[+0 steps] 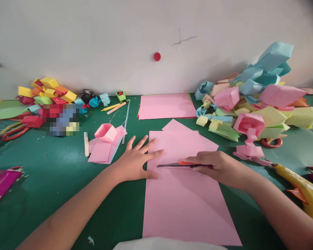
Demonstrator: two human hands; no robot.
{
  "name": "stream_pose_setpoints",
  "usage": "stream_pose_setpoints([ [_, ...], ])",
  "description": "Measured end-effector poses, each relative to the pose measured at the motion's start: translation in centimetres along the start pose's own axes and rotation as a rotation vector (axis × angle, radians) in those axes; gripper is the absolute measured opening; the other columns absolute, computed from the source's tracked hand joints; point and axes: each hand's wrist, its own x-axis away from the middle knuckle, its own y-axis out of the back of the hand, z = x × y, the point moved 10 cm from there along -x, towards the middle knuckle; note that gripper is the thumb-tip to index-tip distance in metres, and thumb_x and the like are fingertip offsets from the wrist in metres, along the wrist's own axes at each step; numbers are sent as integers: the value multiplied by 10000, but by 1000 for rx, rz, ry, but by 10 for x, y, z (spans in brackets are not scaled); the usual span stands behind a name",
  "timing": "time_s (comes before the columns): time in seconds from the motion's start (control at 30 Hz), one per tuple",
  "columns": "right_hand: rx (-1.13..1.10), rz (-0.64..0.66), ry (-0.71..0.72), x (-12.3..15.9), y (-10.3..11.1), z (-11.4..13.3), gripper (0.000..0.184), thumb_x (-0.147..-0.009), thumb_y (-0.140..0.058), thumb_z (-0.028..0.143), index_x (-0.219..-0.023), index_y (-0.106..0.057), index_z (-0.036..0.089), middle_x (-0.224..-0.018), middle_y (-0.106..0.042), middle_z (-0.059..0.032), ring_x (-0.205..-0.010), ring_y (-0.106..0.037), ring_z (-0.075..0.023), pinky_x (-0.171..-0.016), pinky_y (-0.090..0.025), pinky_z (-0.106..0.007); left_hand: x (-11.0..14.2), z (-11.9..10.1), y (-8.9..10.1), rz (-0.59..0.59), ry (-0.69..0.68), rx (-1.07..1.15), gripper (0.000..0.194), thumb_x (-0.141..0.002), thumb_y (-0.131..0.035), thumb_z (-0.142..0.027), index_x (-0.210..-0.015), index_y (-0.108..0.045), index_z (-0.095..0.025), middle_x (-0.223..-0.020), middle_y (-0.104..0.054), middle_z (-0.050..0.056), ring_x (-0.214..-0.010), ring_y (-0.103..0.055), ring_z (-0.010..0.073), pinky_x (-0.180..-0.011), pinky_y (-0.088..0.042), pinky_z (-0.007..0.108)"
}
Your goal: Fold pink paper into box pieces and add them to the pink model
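Observation:
A large pink paper sheet (187, 208) lies on the green table in front of me, with another pink sheet (173, 124) poking out beyond its far edge. My left hand (139, 158) presses on the sheet's left side, fingers spread, nothing gripped. Over on the right, my right hand (214, 166) is closed round a utility knife (185, 164) with an orange part and a dark blade. Its blade points left and lies along the paper, level with my left fingers. Whether the paper is cut through there cannot be seen.
Folded paper pieces are heaped at the left (49, 90) and right (271, 100). A stack of coloured sheets (168, 106) lies by the wall. Left of my hand are a pink paper box (105, 132) and a white stick (86, 144). A yellow glue gun (299, 187) rests at right.

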Motion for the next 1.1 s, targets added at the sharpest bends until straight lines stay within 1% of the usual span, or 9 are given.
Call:
stream_pose_setpoints([
  [0.23, 14, 11, -20, 1, 3, -1, 395, -1004, -481, 325, -1366, -640, 339, -988, -709, -45, -819, -651, -172, -728, -490, -290, 0, 1, -2, -6, -8, -17, 857, -806, -426, -890, -1551, -277, -494, -1689, -36, -23, -1550, -38, 428, -1175, 77, 699],
  [0.33, 19, 34, -27, 2, 3, -1, 398, -1012, -481, 349, -1382, -627, 340, -956, -702, -44, -789, -640, -170, -711, -482, -291, 0, 2, -2, -11, -13, -20, 855, -806, -436, -885, -1551, -272, -497, -1690, -44, -29, -1546, -48, 439, -1173, 72, 705],
  [0.47, 22, 57, -38, 4, 4, -2, 401, -1011, -492, 344, -1393, -614, 356, -968, -699, -40, -818, -645, -174, -719, -481, -286, 0, 2, -2, -7, -14, -19, 861, -807, -419, -891, -1555, -262, -495, -1689, -24, -19, -1551, -29, 424, -1170, 81, 702],
  [0.67, 31, 58, -47, 6, 7, -5, 400, -1016, -485, 370, -1395, -613, 367, -979, -705, -38, -808, -647, -168, -722, -484, -282, 0, 2, -1, -2, -4, -29, 861, -801, -429, -892, -1550, -276, -495, -1689, -34, -20, -1547, -43, 439, -1165, 68, 715],
  [0.9, 71, 35, -96, 14, 13, -13, 382, -1004, -496, 405, -1359, -637, 398, -1055, -719, -35, -879, -669, -191, -730, -494, -294, 0, 2, -2, -5, -11, -51, 853, -811, -414, -889, -1553, -269, -492, -1687, -27, -18, -1552, -30, 424, -1160, 72, 720],
  [1.1, 69, 70, -112, 16, 14, -16, 372, -998, -509, 427, -1347, -639, 427, -1123, -716, -24, -925, -669, -201, -766, -511, -306, 0, 3, -3, -8, -12, -52, 857, -811, -431, -883, -1554, -274, -486, -1690, -32, -18, -1550, -30, 431, -1163, 75, 716],
])
